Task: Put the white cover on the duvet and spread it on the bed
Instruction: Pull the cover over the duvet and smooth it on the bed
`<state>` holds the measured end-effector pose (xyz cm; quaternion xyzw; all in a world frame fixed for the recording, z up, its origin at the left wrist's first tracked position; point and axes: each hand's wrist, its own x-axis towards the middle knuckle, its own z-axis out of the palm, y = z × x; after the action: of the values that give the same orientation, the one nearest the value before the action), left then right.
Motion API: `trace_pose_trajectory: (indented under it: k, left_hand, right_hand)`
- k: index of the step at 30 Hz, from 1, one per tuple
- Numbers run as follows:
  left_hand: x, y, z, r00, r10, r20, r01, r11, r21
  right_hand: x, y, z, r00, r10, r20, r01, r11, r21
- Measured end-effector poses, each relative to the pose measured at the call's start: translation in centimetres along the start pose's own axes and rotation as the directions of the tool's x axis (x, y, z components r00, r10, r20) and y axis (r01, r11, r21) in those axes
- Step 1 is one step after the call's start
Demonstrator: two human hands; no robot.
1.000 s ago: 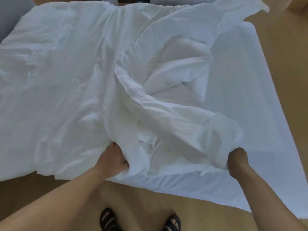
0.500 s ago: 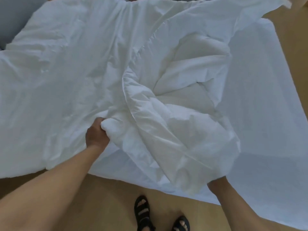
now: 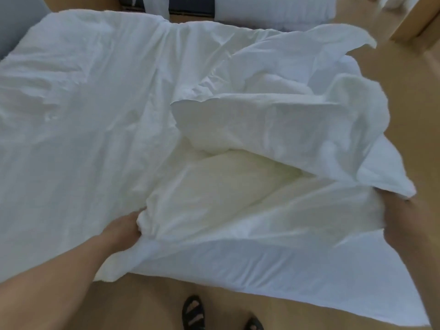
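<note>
No legible text, label, brand, number or sign is recorded. At 12 o'clock, pale marks are noted on a dark blue panel (image 3: 181,8). They are cut off by the frame edge and too blurred to be read as characters.

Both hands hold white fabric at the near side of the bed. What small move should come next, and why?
Probably draw the folded-back cover toward the near edge, over the duvet. The left hand and right hand grip bunched cover fabric there, yet the cream duvet lies exposed between them, with the cover's flap heaped behind it.
</note>
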<state>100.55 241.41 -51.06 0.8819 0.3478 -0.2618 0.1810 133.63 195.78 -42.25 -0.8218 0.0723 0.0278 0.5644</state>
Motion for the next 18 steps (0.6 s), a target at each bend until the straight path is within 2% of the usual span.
trace_pose_trajectory:
  k: [2,4,6,8,10,11,12,13,14,15,16,17,18]
  left_hand:
    - [-0.4,2.8,0.4,0.957,0.108,0.270,-0.139,0.985,0.099]
    - [-0.1,6.6,-0.2,0.892,0.084,0.444,-0.126,0.990,0.067]
    - [0.4,10.4,-1.8,0.848,0.043,0.528,-0.082,0.995,0.051]
    - [0.8,13.4,-3.1,0.869,0.037,0.494,-0.093,0.992,0.089]
    - [0.1,16.5,-4.2,0.933,0.127,0.336,-0.141,0.990,0.018]
    - [-0.4,17.8,-4.2,0.960,0.173,0.221,-0.142,0.979,-0.147]
    - [-0.6,19.2,-4.1,0.981,0.170,0.094,-0.119,0.908,-0.401]
    - [-1.0,20.8,-4.1,0.995,0.099,-0.008,-0.079,0.739,-0.669]
    - [-1.3,22.1,-4.3,0.999,0.007,-0.053,-0.050,0.483,-0.874]
    - [-1.5,23.3,-4.5,0.998,-0.057,-0.028,-0.017,0.191,-0.981]
    - [-1.6,24.4,-4.6,0.997,-0.069,0.018,0.011,-0.097,-0.995]
    - [-1.5,25.2,-4.6,0.997,-0.054,0.047,0.028,-0.309,-0.951]
    - [-1.3,25.8,-4.6,0.995,-0.082,0.051,0.013,-0.411,-0.911]
  right_hand:
    - [-1.3,0.7,0.7,0.985,0.038,0.171,-0.033,0.999,-0.034]
    - [-2.6,1.8,1.8,0.938,0.092,0.335,-0.055,0.991,-0.119]
    - [-3.1,2.6,2.5,0.906,0.090,0.415,-0.033,0.989,-0.143]
    - [-2.3,3.7,2.4,0.869,0.070,0.489,0.005,0.989,-0.149]
    - [-1.6,4.6,1.7,0.781,0.132,0.610,-0.005,0.978,-0.206]
    - [-1.2,4.8,1.4,0.707,0.189,0.681,-0.012,0.967,-0.256]
    - [-0.6,4.9,0.9,0.625,0.259,0.736,-0.010,0.946,-0.325]
    - [0.1,4.9,0.2,0.545,0.336,0.769,-0.018,0.921,-0.390]
    - [1.1,4.9,-0.5,0.474,0.395,0.787,-0.016,0.898,-0.440]
    - [2.1,4.8,-1.1,0.421,0.427,0.800,-0.028,0.888,-0.459]
    - [3.0,4.6,-1.6,0.398,0.430,0.810,-0.079,0.896,-0.436]
    - [3.9,4.3,-1.7,0.421,0.414,0.807,-0.166,0.910,-0.381]
    - [4.6,3.8,-1.4,0.503,0.389,0.772,-0.257,0.920,-0.296]
